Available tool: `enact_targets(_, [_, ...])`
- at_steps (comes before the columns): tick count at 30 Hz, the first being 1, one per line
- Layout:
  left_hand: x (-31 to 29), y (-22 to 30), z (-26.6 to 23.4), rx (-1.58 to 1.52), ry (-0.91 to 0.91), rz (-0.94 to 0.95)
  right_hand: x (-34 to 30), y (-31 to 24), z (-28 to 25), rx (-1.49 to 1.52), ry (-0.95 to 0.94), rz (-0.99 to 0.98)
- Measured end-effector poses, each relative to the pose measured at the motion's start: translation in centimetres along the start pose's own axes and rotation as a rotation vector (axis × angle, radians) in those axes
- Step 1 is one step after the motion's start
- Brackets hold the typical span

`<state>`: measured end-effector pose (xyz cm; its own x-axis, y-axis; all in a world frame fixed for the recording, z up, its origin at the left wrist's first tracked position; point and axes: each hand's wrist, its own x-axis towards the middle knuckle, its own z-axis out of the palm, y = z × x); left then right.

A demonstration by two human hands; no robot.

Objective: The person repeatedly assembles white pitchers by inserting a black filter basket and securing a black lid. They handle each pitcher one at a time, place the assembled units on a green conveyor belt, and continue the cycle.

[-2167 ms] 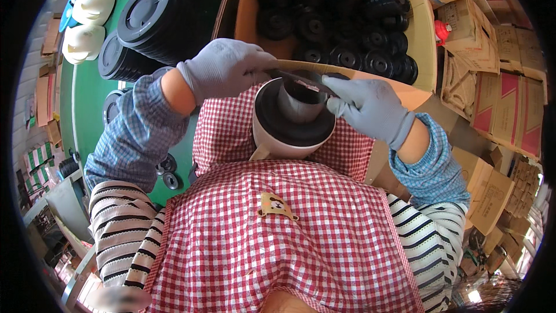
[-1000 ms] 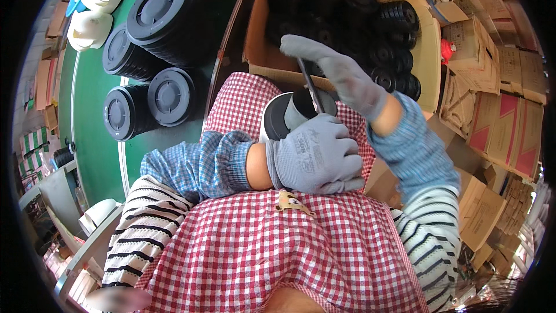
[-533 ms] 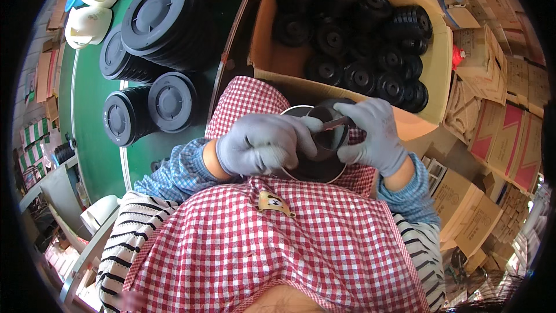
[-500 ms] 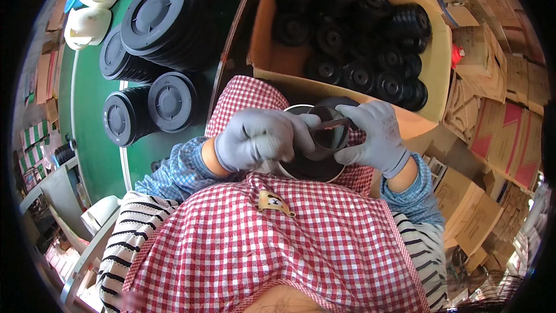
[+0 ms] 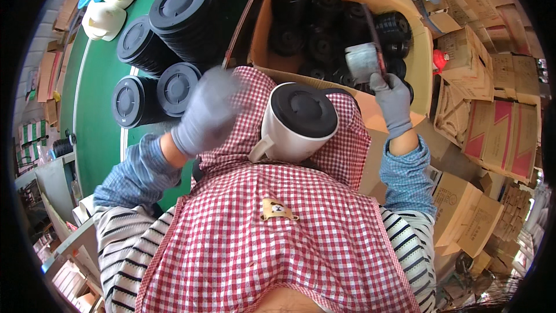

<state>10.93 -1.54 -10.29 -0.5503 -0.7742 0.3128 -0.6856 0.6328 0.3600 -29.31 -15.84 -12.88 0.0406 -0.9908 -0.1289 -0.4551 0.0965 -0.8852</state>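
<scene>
A white mug with a black lid rests tilted on my lap, its handle toward the lower left. Neither hand touches it. My left hand, in a grey glove, hangs to the left of the mug near the stacks of black lids; motion smears its fingers. To the right and farther out, my gloved right hand pinches a grey-white piece with a thin dark reddish strip, whose kind I cannot make out. That piece is in front of the open carton's near side.
The open carton ahead holds several black round parts. Stacks of black lids stand on the green table at left, beside white pieces. More cardboard boxes are piled at right.
My hands have moved apart, left hand leftward and right hand up and outward with the held piece. The lidded mug, mostly covered before, now shows on my lap.
</scene>
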Motion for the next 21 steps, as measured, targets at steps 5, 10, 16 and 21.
enact_targets(5, [-2.0, 3.4, 5.6, 0.42, -0.325, 0.519, -0.9, 4.8, -2.4, -0.056, 0.013, 0.248])
enact_targets(10, [-0.4, 2.3, 1.7, 0.091, -0.321, 0.114, -3.8, 4.9, -1.8, -0.217, -0.035, 0.091])
enact_targets(16, [-10.3, 3.8, -11.8, -0.797, 0.717, -0.72, -4.1, -2.9, 1.4, -0.604, -0.189, -0.12])
enact_targets(21, [-20.1, 1.7, -19.6, -1.109, 1.117, -0.466, -3.3, -11.5, 14.5, -0.647, -0.814, -0.555])
